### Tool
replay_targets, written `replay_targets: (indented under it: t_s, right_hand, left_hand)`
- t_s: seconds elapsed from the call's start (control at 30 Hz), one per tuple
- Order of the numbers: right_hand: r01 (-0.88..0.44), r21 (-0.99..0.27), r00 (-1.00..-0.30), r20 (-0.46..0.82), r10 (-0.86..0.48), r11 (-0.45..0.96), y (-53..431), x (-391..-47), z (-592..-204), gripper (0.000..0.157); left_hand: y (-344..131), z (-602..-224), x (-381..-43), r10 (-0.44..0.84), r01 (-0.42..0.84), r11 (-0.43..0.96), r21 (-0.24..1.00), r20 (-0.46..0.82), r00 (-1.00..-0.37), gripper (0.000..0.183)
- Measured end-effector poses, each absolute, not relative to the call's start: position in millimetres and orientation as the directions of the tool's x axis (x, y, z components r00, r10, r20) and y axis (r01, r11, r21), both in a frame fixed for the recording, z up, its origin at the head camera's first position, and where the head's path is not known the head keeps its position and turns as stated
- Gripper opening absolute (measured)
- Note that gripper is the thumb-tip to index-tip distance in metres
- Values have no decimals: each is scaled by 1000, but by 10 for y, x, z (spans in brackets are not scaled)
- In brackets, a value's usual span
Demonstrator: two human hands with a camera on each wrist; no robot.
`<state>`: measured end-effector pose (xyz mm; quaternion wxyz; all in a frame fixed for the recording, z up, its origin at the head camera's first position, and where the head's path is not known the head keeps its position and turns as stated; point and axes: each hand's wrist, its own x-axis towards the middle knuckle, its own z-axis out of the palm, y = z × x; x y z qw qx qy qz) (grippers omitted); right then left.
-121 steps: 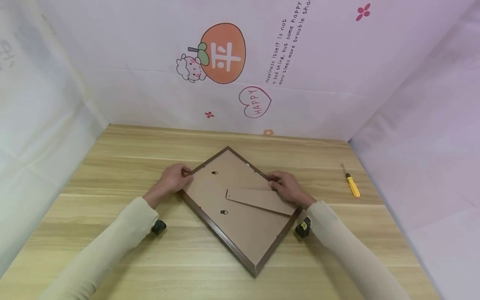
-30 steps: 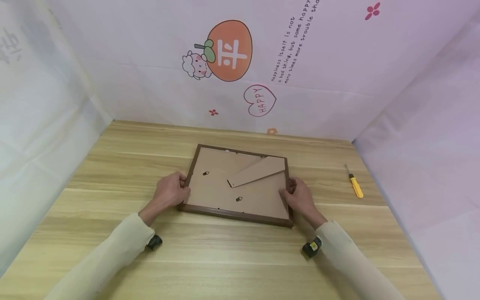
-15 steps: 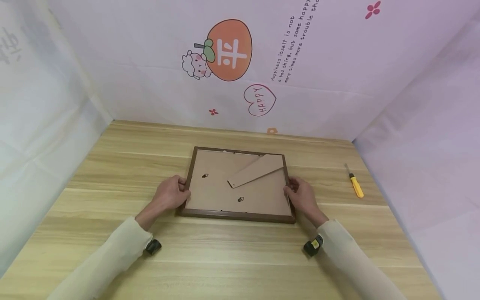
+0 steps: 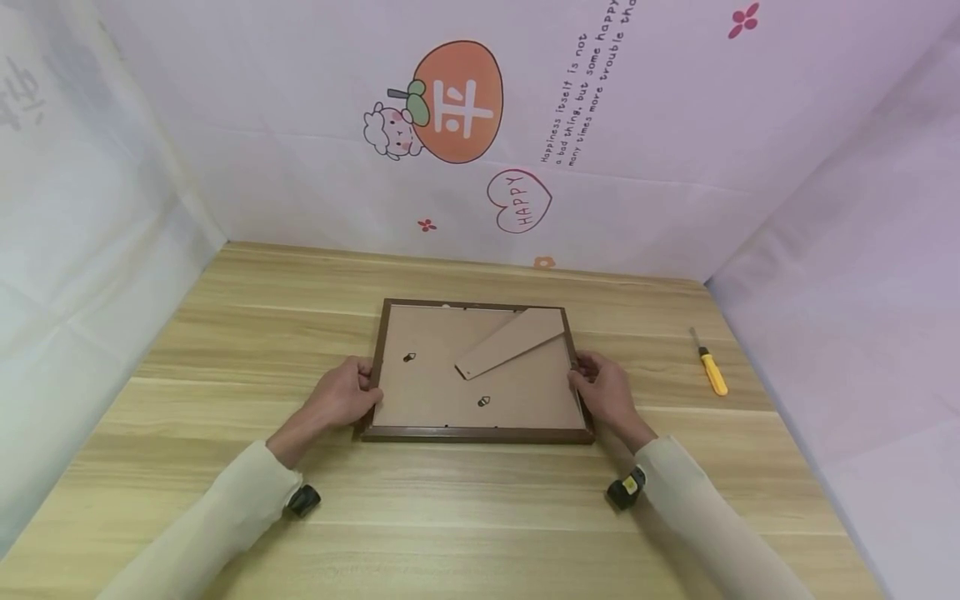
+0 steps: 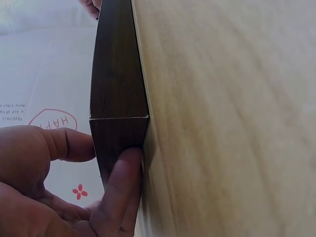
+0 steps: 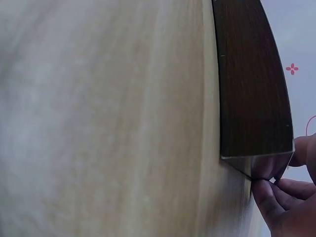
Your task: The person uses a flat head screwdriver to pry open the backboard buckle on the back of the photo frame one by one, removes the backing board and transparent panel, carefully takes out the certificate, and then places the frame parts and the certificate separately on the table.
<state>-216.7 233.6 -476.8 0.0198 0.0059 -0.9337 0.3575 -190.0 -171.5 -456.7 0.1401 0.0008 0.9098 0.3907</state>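
A brown picture frame (image 4: 480,434) lies back side up on the wooden table, its long edge facing me. Its tan backing carries two small hanging hooks and a slanted stand leg (image 4: 510,343). My left hand (image 4: 343,393) grips the frame's left edge, thumb on top and fingertips against the outer side. At the right edge my right hand (image 4: 603,388) pinches the frame the same way. Seen from the left wrist, the dark frame side (image 5: 118,69) rises from the tabletop with fingers (image 5: 121,182) at the corner. The right wrist view shows the other corner.
A yellow-handled screwdriver (image 4: 712,372) lies on the table (image 4: 420,525) to the right of my right hand. White printed sheeting (image 4: 300,117) walls in the back and both sides of the table.
From a diagonal position, the picture frame has been turned so its long edge faces me. In the last second it shifted slightly nearer and straightened. Both hands keep hold of its edges.
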Motion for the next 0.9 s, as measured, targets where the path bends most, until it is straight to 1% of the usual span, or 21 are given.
replay_targets:
  t_s: [0.23,0.5,0.77,0.9]
  right_hand:
    - [-35,-667,-999,49,-3,745,2345,-2167,-4776,41]
    - [-27,-672,-1000,30,-9,741,2322,-2164,-4766,42]
    - [3,-635,-1000,-14,-8,772,2308,-2175,-4683,45]
    - [-30,-569,-999,42,-7,822,2214,-2192,-4594,52]
  left_hand:
    - [-1726,-4562,-1937,126,-129,653,746,-275,-953,42]
    - [-1727,-4580,-1990,99,-157,643,750,-285,-953,39]
    - [-1737,-4579,-2016,115,-104,675,730,-243,-963,36]
    - [-1739,-4580,-2019,123,-77,683,726,-219,-968,35]
